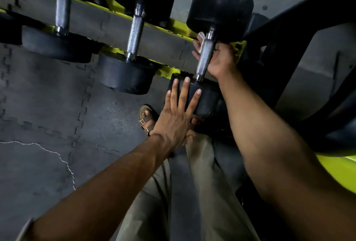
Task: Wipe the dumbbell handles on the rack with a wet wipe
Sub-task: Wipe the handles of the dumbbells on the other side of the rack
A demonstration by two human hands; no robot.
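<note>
Three black dumbbells lie across the yellow rack (173, 26). The rightmost dumbbell (219, 7) has a knurled steel handle (205, 56). My right hand (221, 59) curls under and around that handle, with a white wet wipe (201, 36) showing between its fingers and the steel. My left hand (177, 113) lies flat with straight, spread fingers on the near black head (204, 98) of the same dumbbell. The middle dumbbell's handle (135, 34) and the left dumbbell's handle (62, 7) are untouched.
A black rack upright (300, 52) slants down at the right, with a yellow frame part (341, 167) below it. Dark interlocking floor mats (48, 125) lie underneath. My sandalled foot (145, 119) and beige trousers (173, 202) stand close to the rack.
</note>
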